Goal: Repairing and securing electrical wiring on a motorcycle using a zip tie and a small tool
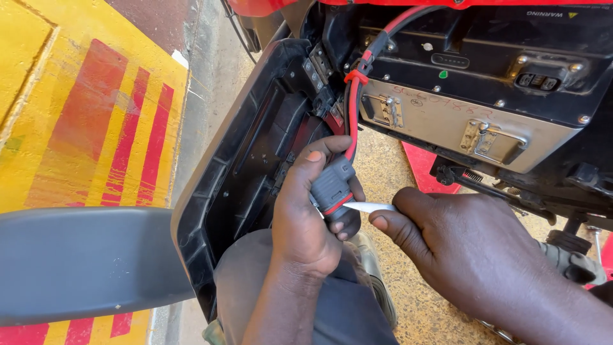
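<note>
We note our left hand (303, 211) closed around a grey plug connector (332, 186) with a red ring, at centre, just below the battery box (460, 121). A red and black cable (352, 108) rises from it. Our right hand (460, 246) pinches a thin white strip (369, 207), its tip touching the connector.

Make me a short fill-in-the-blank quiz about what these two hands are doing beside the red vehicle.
1. The left hand holds a grey plug with a ____ ring around it.
2. The right hand pinches a thin ____ strip whose tip points at the plug.
3. The cables from the plug run ____ toward the metal box.

Missing words: red; white; up
</note>
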